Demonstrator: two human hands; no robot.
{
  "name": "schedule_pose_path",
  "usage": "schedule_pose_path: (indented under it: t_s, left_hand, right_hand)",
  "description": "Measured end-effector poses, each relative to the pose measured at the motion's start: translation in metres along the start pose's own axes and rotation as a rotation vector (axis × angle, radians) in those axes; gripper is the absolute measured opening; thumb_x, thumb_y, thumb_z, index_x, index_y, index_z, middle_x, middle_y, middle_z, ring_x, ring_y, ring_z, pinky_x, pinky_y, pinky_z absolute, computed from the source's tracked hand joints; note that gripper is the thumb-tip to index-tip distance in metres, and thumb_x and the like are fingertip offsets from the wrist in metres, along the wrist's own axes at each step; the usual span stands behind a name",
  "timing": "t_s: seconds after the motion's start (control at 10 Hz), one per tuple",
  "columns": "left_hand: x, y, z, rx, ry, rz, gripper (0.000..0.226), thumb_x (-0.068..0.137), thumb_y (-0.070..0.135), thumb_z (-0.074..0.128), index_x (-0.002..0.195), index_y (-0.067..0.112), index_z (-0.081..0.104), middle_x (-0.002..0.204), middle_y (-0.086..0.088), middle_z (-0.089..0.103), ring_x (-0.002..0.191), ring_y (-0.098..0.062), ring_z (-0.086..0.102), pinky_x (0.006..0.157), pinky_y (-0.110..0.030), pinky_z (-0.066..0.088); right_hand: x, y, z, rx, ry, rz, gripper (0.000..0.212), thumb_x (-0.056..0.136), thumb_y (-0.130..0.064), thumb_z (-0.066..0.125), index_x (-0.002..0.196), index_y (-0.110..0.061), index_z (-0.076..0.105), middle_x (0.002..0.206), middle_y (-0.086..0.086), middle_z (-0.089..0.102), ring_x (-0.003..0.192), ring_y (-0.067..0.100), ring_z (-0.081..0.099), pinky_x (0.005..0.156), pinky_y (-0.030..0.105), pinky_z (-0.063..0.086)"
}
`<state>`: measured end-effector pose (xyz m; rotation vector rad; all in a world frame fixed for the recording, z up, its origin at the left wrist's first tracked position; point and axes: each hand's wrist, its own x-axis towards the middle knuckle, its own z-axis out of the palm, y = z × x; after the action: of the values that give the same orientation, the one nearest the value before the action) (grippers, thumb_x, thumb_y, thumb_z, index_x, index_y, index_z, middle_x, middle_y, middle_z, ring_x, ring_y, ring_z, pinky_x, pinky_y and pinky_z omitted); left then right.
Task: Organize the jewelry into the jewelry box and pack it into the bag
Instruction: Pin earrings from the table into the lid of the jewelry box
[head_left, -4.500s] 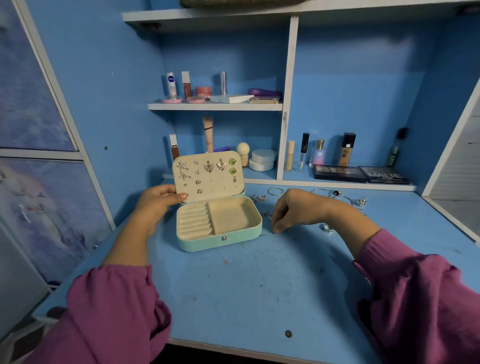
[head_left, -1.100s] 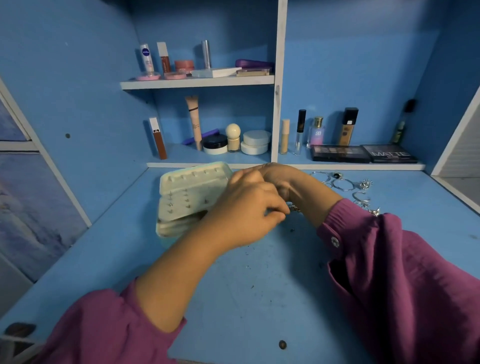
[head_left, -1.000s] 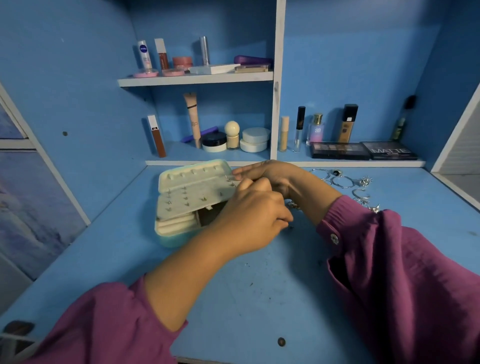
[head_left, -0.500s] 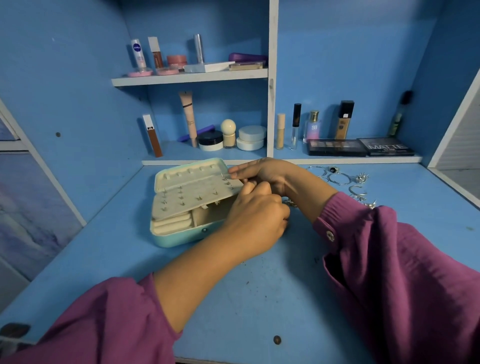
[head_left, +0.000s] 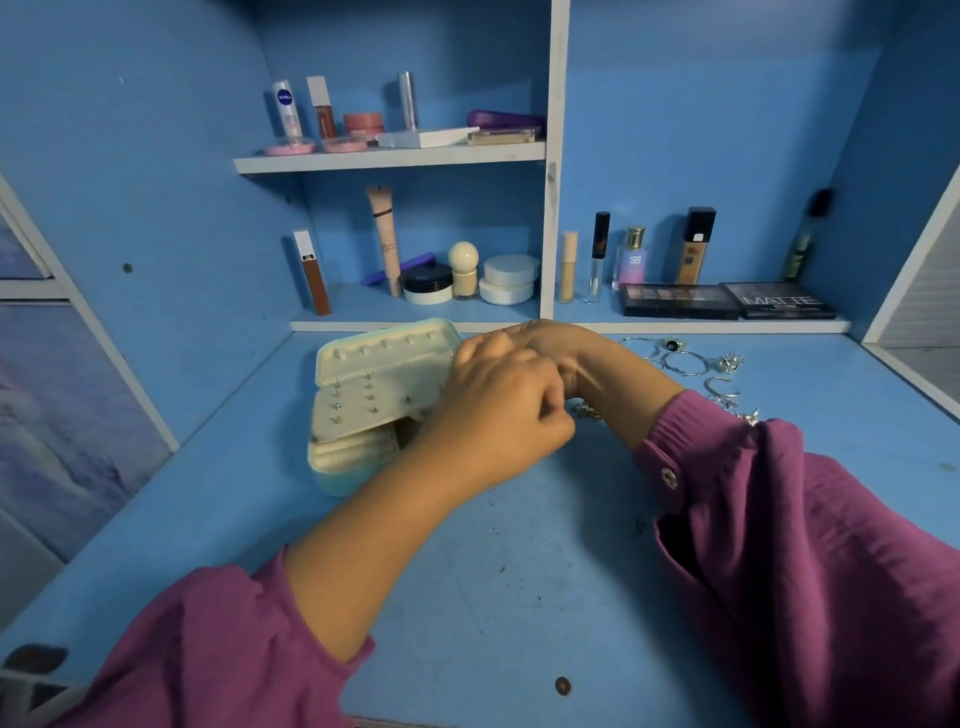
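the jewelry box (head_left: 363, 415) sits on the blue desk (head_left: 493, 571), left of centre, its cream lid tilted low over the base. the left hand (head_left: 498, 415) lies over the box's right side with fingers curled; what it holds cannot be told. the right hand (head_left: 561, 348) is just behind it, at the lid's right edge, its grip hidden. loose silver jewelry (head_left: 691, 364) lies on the desk to the right.

blue desk (head_left: 493, 597) | jewelry box (head_left: 363, 410) left | rings (head_left: 685, 361) right | specks mid
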<state>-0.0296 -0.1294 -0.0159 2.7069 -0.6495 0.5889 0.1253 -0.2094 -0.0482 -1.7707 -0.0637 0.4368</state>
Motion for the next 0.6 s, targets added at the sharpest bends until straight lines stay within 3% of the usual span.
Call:
schedule_pose_path:
  t_s: [0.1,0.2,0.3,0.4,0.5,0.6]
  left_hand:
    - [0.012,-0.020,-0.019,-0.288,0.153,-0.259,0.010,0.070,0.032,0.063,0.062,0.032,0.056,0.073,0.012,0.059,0.091,-0.017,0.053,0.088,-0.032,0.039]
    - [0.028,-0.047,-0.033,-0.465,0.243,-0.517,0.012,0.071,0.025,0.065,0.060,0.026,0.061,0.070,0.007,0.063,0.079,-0.018,0.060,0.080,-0.035,0.048]
    - [0.041,-0.072,-0.035,-0.489,0.199,-0.693,0.010,0.072,0.010,0.069,0.064,0.017,0.067,0.071,-0.002,0.066,0.081,-0.027,0.063,0.083,-0.039,0.051]
    - [0.048,-0.085,-0.026,-0.489,0.115,-0.796,0.007,0.069,0.004,0.069,0.074,0.001,0.069,0.076,-0.013,0.066,0.072,-0.025,0.058,0.074,-0.033,0.048]
    - [0.049,-0.087,-0.019,-0.476,0.044,-0.844,0.013,0.071,0.002,0.067,0.062,0.006,0.059,0.064,-0.008,0.059,0.059,-0.019,0.050,0.061,-0.026,0.040]
    - [0.048,-0.088,-0.016,-0.466,0.022,-0.851,0.010,0.075,0.003,0.067,0.066,0.005,0.061,0.058,-0.004,0.056,0.053,-0.016,0.048,0.055,-0.024,0.039]
  right_hand:
    - [-0.016,-0.002,0.000,0.169,-0.107,-0.018,0.014,0.093,0.000,0.047,0.103,-0.003,0.056,0.075,0.007,0.050,0.062,0.013,0.048,0.052,0.022,0.044]
    - [-0.024,0.000,0.000,0.299,-0.254,-0.059,0.016,0.086,0.011,0.057,0.083,-0.003,0.063,0.072,0.006,0.061,0.058,0.008,0.046,0.043,0.012,0.039]
    - [-0.032,-0.004,0.001,0.344,-0.252,-0.052,0.015,0.082,0.014,0.059,0.081,0.000,0.065,0.072,0.006,0.067,0.063,0.010,0.047,0.041,0.011,0.037]
    - [-0.035,-0.005,0.003,0.339,-0.242,-0.039,0.015,0.082,0.014,0.059,0.080,0.000,0.065,0.076,0.007,0.066,0.067,0.011,0.047,0.041,0.011,0.036]
    - [-0.037,-0.007,0.003,0.329,-0.239,-0.036,0.016,0.082,0.014,0.058,0.082,0.000,0.065,0.078,0.008,0.065,0.065,0.010,0.046,0.041,0.011,0.037]
    - [-0.038,-0.007,0.003,0.331,-0.240,-0.033,0.015,0.082,0.014,0.058,0.082,0.001,0.065,0.079,0.009,0.066,0.064,0.010,0.046,0.041,0.011,0.037]
